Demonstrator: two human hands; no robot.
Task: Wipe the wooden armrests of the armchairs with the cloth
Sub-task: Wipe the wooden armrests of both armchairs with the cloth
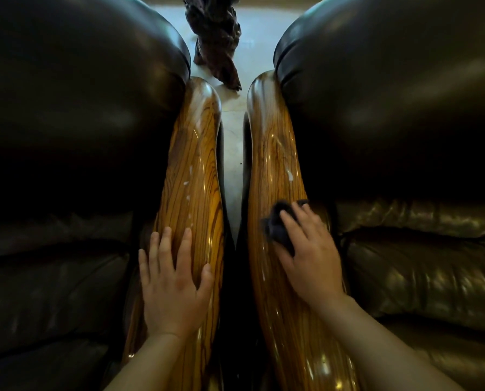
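Observation:
Two glossy striped wooden armrests run side by side up the middle of the view. My left hand (173, 280) lies flat with fingers spread on the left armrest (194, 165), holding nothing. My right hand (310, 255) presses a dark cloth (278, 224) onto the right armrest (272, 153), about halfway along it. The cloth bunches out from under my fingers toward the inner edge. Small whitish spots show on both armrests beyond my hands.
Dark leather cushions of the left armchair (75, 114) and the right armchair (399, 108) flank the armrests. A narrow strip of pale floor (232, 142) shows in the gap between them. A dark carved wooden object (215, 38) stands on the floor ahead.

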